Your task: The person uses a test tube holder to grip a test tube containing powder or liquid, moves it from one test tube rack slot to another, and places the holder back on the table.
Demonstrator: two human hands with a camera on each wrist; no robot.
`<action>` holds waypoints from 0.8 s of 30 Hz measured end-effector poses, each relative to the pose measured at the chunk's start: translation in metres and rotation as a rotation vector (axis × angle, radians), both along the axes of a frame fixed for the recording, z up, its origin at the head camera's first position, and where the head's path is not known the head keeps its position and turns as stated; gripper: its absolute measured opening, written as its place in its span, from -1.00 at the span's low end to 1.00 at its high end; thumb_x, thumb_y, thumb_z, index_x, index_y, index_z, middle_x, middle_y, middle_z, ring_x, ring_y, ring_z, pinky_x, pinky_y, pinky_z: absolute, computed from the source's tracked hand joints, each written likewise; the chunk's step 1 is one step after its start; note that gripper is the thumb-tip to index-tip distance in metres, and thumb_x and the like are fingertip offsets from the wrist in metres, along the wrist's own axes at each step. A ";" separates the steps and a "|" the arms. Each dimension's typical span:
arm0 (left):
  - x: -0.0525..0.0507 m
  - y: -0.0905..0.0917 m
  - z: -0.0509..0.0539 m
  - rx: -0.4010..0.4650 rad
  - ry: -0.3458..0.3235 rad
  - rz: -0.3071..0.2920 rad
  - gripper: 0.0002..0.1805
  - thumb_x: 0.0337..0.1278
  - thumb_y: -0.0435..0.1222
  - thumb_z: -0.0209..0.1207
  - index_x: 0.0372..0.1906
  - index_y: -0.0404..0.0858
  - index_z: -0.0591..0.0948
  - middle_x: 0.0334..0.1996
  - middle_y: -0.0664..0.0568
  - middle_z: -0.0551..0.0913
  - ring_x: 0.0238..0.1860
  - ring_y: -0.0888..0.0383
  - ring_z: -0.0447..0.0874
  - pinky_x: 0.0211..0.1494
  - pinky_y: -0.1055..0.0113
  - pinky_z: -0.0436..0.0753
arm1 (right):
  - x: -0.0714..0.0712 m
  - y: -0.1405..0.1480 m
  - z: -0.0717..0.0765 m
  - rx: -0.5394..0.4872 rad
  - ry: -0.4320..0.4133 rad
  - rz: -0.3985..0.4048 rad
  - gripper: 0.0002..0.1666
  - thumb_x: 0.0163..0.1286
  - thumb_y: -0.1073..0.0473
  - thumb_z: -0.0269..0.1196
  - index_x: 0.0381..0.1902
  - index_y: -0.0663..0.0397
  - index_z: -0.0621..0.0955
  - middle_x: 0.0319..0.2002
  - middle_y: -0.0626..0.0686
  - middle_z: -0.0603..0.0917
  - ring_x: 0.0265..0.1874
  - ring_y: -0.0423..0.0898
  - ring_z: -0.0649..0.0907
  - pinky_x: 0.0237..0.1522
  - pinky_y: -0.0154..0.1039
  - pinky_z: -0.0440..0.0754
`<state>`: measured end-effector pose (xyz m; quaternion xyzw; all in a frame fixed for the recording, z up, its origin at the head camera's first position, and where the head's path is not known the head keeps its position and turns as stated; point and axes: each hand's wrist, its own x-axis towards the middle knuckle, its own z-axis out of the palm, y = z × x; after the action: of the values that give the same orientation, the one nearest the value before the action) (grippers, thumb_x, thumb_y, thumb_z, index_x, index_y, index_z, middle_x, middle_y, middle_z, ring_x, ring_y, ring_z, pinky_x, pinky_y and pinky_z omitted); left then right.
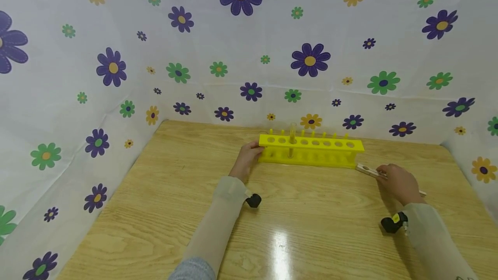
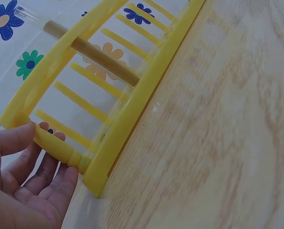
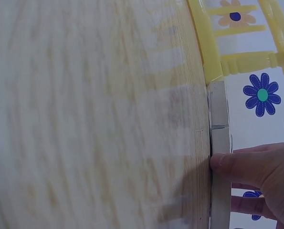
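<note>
One yellow rack (image 1: 310,146) is stood near the back edge of the counter (image 1: 175,176), with only a narrow strip of wood seen behind it before a flowered white cloth (image 1: 268,33) is met. A broad stretch of surface is offered in front of the rack and between the forearms. The left forearm (image 1: 221,219) is reached forward and slanted inward, the wrist brought near the rack's left end. The right forearm (image 1: 435,232) is angled inward from the lower right corner. By the left hand (image 1: 247,157), the rack's left end post (image 2: 56,145) is gripped between thumb and curled fingers. By the right hand (image 1: 400,180), a wooden clamp (image 3: 221,143) is pinched, its far end set at the rack's lower right corner; whether the two touch cannot be told. One glass tube (image 2: 104,62), with brownish content, is held upright in the rack's third hole from the left.
</note>
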<state>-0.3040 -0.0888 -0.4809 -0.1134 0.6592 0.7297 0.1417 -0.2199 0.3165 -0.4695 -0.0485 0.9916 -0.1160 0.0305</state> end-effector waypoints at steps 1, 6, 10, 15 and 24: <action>0.000 0.000 0.000 0.002 -0.002 0.001 -0.60 0.29 -0.45 0.01 0.22 -0.38 0.45 0.28 -0.13 0.41 0.27 0.01 0.38 0.38 0.21 0.37 | 0.000 0.000 0.000 -0.003 -0.001 0.000 -0.67 0.21 0.27 0.28 -0.12 0.41 0.60 -0.27 0.35 0.65 -0.39 0.14 0.64 -0.32 0.07 0.62; 0.001 0.000 -0.001 0.007 -0.006 -0.002 -0.59 0.29 -0.45 0.02 0.22 -0.38 0.44 0.29 -0.13 0.41 0.28 0.01 0.38 0.38 0.21 0.36 | 0.001 0.000 0.000 -0.020 -0.006 -0.002 -0.67 0.22 0.28 0.27 -0.12 0.44 0.59 -0.27 0.35 0.64 -0.36 0.16 0.63 -0.28 0.10 0.60; 0.000 -0.001 -0.001 0.008 -0.001 -0.003 -0.60 0.29 -0.44 0.02 0.22 -0.38 0.45 0.27 -0.13 0.42 0.27 0.01 0.38 0.38 0.21 0.36 | 0.002 0.002 0.001 -0.043 -0.005 0.001 -0.67 0.22 0.29 0.27 -0.13 0.47 0.59 -0.29 0.36 0.64 -0.37 0.16 0.63 -0.27 0.10 0.60; -0.001 -0.001 -0.001 0.003 0.000 -0.010 -0.60 0.28 -0.44 0.03 0.21 -0.38 0.45 0.26 -0.14 0.42 0.27 0.00 0.38 0.38 0.20 0.37 | 0.002 0.003 0.003 -0.067 -0.019 -0.005 -0.67 0.22 0.30 0.26 -0.13 0.48 0.59 -0.28 0.36 0.64 -0.35 0.16 0.62 -0.24 0.12 0.59; 0.000 -0.001 -0.001 0.001 -0.003 -0.002 -0.61 0.30 -0.43 0.01 0.21 -0.38 0.45 0.26 -0.13 0.43 0.28 0.01 0.39 0.38 0.20 0.37 | 0.002 0.008 0.002 -0.105 -0.024 -0.010 -0.69 0.24 0.34 0.23 -0.12 0.50 0.57 -0.26 0.37 0.63 -0.33 0.17 0.60 -0.22 0.12 0.57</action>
<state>-0.3040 -0.0899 -0.4821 -0.1137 0.6588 0.7297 0.1434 -0.2180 0.3241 -0.4678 -0.0438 0.9839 -0.1687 0.0391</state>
